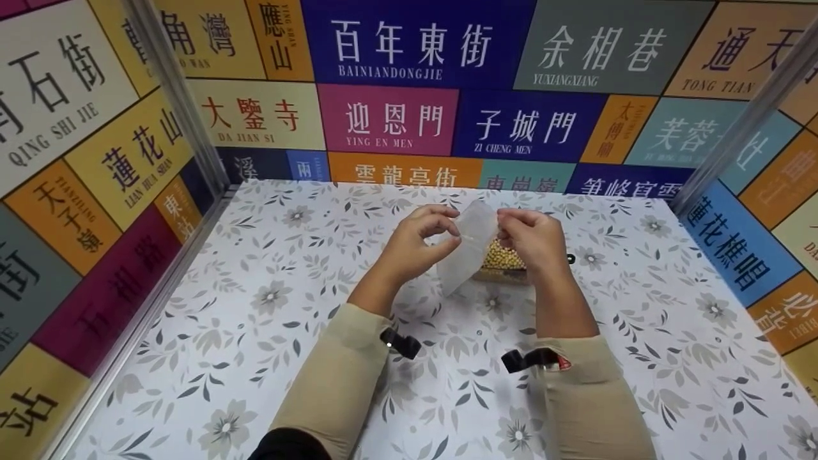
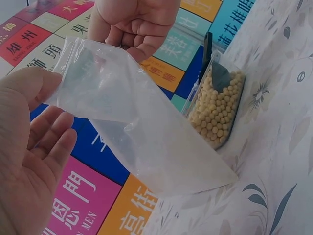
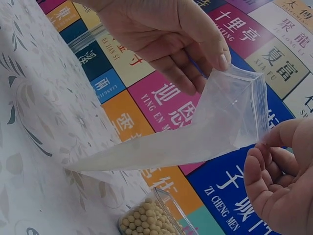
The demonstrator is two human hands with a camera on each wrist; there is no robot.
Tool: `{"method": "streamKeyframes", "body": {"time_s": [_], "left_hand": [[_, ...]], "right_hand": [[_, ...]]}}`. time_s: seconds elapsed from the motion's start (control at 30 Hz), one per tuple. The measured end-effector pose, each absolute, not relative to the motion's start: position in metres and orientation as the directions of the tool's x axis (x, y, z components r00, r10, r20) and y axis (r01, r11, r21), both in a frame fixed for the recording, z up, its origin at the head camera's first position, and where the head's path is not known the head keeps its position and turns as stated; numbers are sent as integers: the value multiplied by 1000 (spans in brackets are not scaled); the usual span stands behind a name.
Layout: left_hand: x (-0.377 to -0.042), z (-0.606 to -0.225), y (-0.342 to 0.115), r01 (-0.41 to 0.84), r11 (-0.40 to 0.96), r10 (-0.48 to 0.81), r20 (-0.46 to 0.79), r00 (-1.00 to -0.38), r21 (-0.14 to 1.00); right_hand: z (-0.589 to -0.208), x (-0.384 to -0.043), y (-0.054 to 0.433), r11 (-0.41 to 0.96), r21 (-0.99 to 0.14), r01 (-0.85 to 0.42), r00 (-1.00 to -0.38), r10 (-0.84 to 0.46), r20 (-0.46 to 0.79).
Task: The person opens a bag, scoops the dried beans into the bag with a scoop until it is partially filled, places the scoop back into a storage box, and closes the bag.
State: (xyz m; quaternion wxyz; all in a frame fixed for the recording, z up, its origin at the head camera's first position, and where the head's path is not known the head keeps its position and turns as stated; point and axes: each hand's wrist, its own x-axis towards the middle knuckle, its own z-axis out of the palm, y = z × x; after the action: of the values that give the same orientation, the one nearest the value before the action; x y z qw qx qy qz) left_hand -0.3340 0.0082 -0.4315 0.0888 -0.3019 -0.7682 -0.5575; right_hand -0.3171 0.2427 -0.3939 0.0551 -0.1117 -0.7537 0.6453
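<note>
Nearest to the head camera are two beige sleeves [image 1: 339, 383], and beyond their cuffs the hands hold up one translucent zip bag [image 1: 470, 246]. It is above the flowered table [image 1: 460, 383] and, from the head view, partly in front of a clear box [image 1: 501, 276]; whether its lowest corner touches the table, I cannot tell. The right hand [image 1: 537, 239] pinches the bag's mouth edge between thumb and finger, its other fingers curled in. The left hand [image 1: 418, 243] is loosely rounded, with thumb and fingertip lightly gripping the opposite edge. I judge the bag very light and soft, slippery and easy to fold, so the thicker zip strip is probably the best place to grasp, one side in each hand; hard pulling could stretch the film. I see nothing inside it. The box contains many round pale-yellow beans [image 2: 217, 110], and a dark scoop [image 2: 221, 77] is partly sunk among them, its handle rising past the rim.
</note>
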Motion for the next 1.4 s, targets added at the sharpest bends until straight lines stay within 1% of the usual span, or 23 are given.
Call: {"method": "streamKeyframes", "body": {"time_s": [0.2, 0.3, 0.4, 0.67, 0.83, 1.03, 1.2, 1.3, 1.4], "left_hand": [[-334, -433, 8, 545, 182, 330, 471, -818, 819], [-335, -434, 8, 540, 177, 317, 472, -823, 823], [-336, -434, 9, 535, 172, 308, 471, -827, 827], [-336, -433, 9, 519, 162, 287, 463, -839, 839], [-336, -434, 10, 509, 151, 289, 455, -843, 847], [-337, -434, 10, 508, 148, 277, 457, -845, 849], [-337, -435, 9, 512, 173, 276, 457, -845, 842], [-337, -436, 10, 508, 191, 279, 450, -849, 840], [-337, -437, 10, 504, 202, 278, 444, -852, 840]], "right_hand": [[-395, -317, 250, 84, -996, 38, -970, 244, -17], [-398, -317, 258, 113, -993, 18, -969, 248, 11], [-402, -316, 270, 176, -984, 13, -967, 254, 33], [-415, -314, 308, 459, -888, 28, -964, 248, 98], [-421, -313, 327, 535, -845, 10, -969, 213, 124], [-427, -312, 345, 629, -777, 14, -988, 127, 85], [-433, -315, 351, 731, -681, 36, -999, 34, -17], [-437, -317, 351, 767, -640, 45, -997, -8, -80], [-442, -319, 351, 788, -615, 28, -993, -48, -106]]}}
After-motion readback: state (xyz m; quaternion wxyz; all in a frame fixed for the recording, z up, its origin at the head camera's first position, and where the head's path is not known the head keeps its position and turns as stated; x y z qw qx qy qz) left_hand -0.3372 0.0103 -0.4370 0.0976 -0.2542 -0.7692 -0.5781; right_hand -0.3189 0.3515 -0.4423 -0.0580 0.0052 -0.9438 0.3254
